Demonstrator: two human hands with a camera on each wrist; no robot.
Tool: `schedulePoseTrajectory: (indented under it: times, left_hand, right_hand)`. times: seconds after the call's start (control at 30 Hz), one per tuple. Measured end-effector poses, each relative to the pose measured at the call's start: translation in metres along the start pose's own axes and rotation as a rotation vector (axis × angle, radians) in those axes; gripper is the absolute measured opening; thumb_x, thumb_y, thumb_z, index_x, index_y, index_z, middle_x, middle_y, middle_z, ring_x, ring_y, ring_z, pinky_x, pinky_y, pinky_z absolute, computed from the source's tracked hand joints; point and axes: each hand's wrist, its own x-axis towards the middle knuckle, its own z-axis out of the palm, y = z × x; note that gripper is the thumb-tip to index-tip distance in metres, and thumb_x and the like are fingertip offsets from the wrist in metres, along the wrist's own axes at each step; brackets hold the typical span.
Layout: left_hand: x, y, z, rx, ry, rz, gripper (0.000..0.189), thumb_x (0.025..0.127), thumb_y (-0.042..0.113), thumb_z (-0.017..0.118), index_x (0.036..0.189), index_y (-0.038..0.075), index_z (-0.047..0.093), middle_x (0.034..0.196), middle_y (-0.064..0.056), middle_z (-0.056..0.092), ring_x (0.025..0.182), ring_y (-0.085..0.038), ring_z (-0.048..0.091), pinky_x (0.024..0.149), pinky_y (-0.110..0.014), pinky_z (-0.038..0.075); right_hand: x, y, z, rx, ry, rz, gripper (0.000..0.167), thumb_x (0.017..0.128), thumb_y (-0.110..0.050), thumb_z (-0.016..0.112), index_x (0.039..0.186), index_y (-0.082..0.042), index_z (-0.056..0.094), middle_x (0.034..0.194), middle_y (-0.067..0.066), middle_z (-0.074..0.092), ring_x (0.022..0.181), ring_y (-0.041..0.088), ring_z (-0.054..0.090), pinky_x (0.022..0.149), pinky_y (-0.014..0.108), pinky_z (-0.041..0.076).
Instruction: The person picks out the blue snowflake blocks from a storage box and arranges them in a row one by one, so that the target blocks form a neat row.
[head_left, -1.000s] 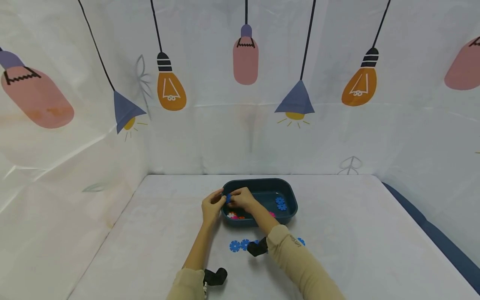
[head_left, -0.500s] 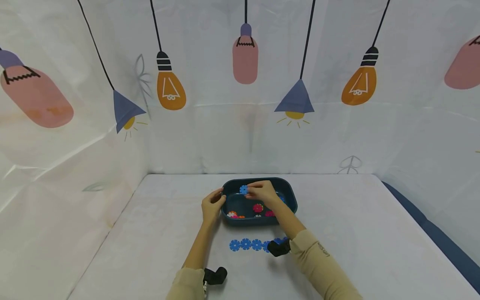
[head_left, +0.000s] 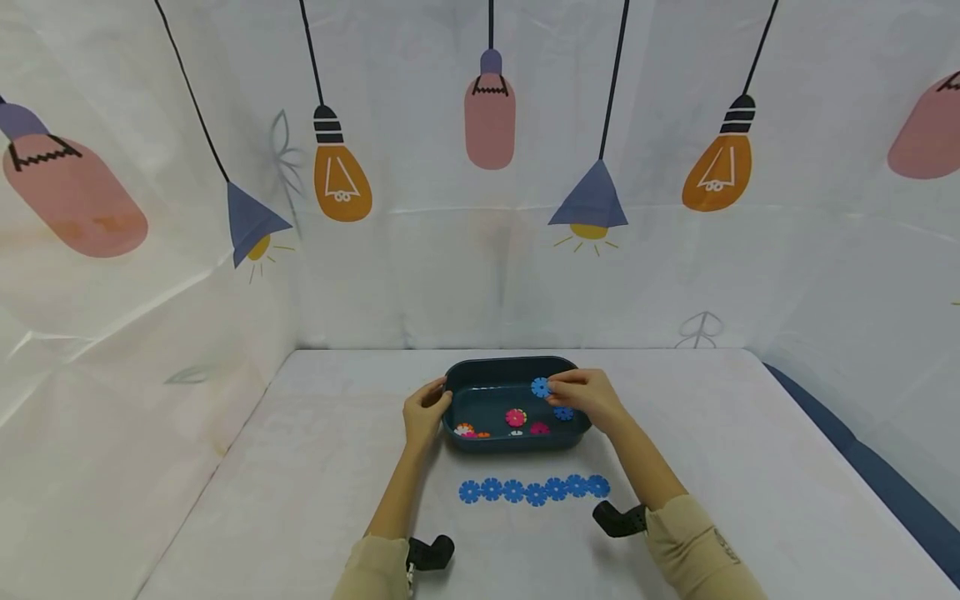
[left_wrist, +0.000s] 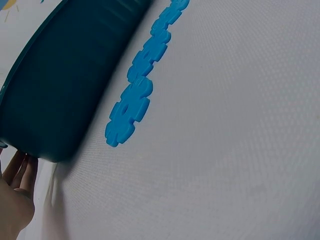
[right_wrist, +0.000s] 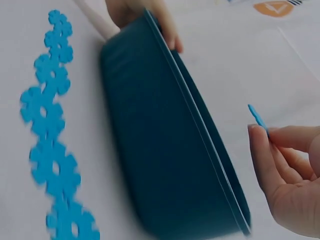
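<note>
My right hand (head_left: pixel 588 395) pinches a blue flower-shaped disc (head_left: pixel 540 387) between thumb and fingertips, over the right part of a dark teal tray (head_left: pixel 517 446). Edge-on, the held blue disc (right_wrist: pixel 258 116) shows in the right wrist view. My left hand (head_left: pixel 425 410) grips the tray's left end, thumb at the rim and fingers along the outer wall. Inside the tray lie a red flower disc (head_left: pixel 515 417), a pink disc (head_left: pixel 539 428), a blue disc (head_left: pixel 564 413), and a small white and orange cluster (head_left: pixel 465 429) at the front left corner.
In front of the tray, a chain of several linked blue flower discs (head_left: pixel 536 494) lies across the white table (head_left: pixel 337 467). Black wrist mounts (head_left: pixel 431 552) sit on both wrists. A white sheet printed with lamps (head_left: pixel 450 275) stands behind and beside the table.
My right hand has risen from the tray's left side with the blue disc and moved right across the tray. The chain now shows fully. My left hand has stayed at the tray's left end.
</note>
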Motion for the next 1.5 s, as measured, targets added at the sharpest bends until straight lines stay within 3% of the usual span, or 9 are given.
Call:
schedulePoseTrajectory:
  times: [0.2,0.63,0.8,1.1,1.33,1.5]
  left_hand:
    - [-0.003,0.006,-0.001,0.013,-0.003,0.0,0.028,0.083,-0.006,0.063,0.11,-0.013,0.063,0.109,-0.029,0.063,0.103,-0.042,0.059,0.076,-0.01,0.044]
    - [-0.002,0.008,0.0,0.028,-0.007,-0.02,0.029,0.083,-0.005,0.064,0.111,-0.011,0.064,0.109,-0.028,0.064,0.103,-0.041,0.059,0.076,-0.01,0.044]
    - [-0.002,0.008,0.0,0.029,-0.006,-0.013,0.029,0.083,-0.005,0.063,0.111,-0.011,0.064,0.109,-0.028,0.064,0.103,-0.041,0.059,0.076,-0.01,0.043]
    - [-0.004,0.008,-0.001,0.011,-0.013,-0.024,0.029,0.083,-0.005,0.063,0.111,-0.012,0.063,0.111,-0.029,0.063,0.104,-0.042,0.058,0.077,-0.01,0.043]
    - [-0.004,0.008,0.0,0.014,-0.016,-0.021,0.029,0.083,-0.005,0.063,0.111,-0.012,0.063,0.111,-0.029,0.063,0.105,-0.042,0.058,0.077,-0.01,0.043]
    - [-0.004,0.008,0.0,0.015,-0.014,-0.021,0.029,0.083,-0.005,0.063,0.111,-0.012,0.063,0.111,-0.029,0.063,0.105,-0.042,0.059,0.076,-0.009,0.043]
  right_hand:
    - [-0.02,0.007,-0.028,0.031,-0.015,-0.027,0.037,0.091,-0.008,0.06,0.114,0.02,0.054,0.093,0.009,0.068,0.076,0.009,0.067,0.073,0.024,0.055]
    - [-0.062,0.023,-0.071,0.013,-0.016,-0.026,0.039,0.092,-0.01,0.06,0.114,0.021,0.053,0.091,0.004,0.069,0.079,0.011,0.068,0.075,0.025,0.054]
    - [-0.072,0.031,-0.08,0.013,-0.011,-0.004,0.039,0.091,-0.011,0.06,0.115,0.02,0.053,0.091,0.003,0.069,0.08,0.011,0.068,0.076,0.025,0.054]
    - [-0.082,0.055,-0.096,-0.034,-0.083,0.027,0.039,0.092,-0.006,0.058,0.116,0.024,0.05,0.098,0.007,0.069,0.083,0.011,0.068,0.076,0.026,0.054]
    - [-0.088,0.07,-0.101,-0.106,-0.031,0.106,0.037,0.09,-0.006,0.06,0.115,0.02,0.054,0.105,0.017,0.067,0.083,0.014,0.068,0.075,0.027,0.055]
    - [-0.092,0.079,-0.105,-0.121,-0.056,0.111,0.037,0.089,-0.004,0.061,0.113,0.022,0.053,0.101,0.016,0.068,0.079,0.012,0.067,0.072,0.025,0.055]
